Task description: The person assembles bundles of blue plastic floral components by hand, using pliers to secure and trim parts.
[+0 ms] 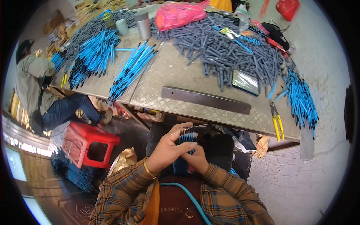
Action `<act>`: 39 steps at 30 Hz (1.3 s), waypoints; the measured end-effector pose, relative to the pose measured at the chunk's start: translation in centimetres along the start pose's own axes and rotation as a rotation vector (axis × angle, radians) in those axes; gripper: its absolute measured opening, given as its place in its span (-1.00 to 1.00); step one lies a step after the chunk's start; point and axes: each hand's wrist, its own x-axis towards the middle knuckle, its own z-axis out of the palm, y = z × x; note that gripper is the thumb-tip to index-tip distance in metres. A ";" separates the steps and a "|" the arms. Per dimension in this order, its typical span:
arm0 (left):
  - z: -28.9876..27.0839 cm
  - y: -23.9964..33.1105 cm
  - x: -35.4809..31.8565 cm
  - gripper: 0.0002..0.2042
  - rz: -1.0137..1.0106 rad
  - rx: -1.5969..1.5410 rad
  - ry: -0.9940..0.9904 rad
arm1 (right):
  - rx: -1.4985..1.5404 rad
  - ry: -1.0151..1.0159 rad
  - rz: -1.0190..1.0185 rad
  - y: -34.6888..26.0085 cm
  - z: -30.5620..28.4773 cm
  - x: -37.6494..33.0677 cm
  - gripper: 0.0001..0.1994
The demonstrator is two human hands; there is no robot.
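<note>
Close to my body, both hands are wrapped round a bundle of thin blue rods with black tips (186, 138). My left hand (168, 148) closes over the bundle from the left, its thumb lying across the front. From the right, my right hand (198, 159) grips the lower part, its fingers partly hidden. A thin, light-coloured strand sticks out to the right above the left fingers. The lower ends of the rods hang down in front of my shirt.
On the metal table (157, 78) lie a grey pile of plastic pieces (228, 48), blue rod bundles (131, 69), a flat metal bar (206, 99) and yellow-handled pliers (276, 122). A red stool (92, 140) stands at left, near a seated person (33, 78).
</note>
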 end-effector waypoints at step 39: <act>-7.4 6.9 43.6 -0.71 0.092 1.448 0.461 | 0.386 -0.132 0.400 -0.1 -4.5 3.3 -0.82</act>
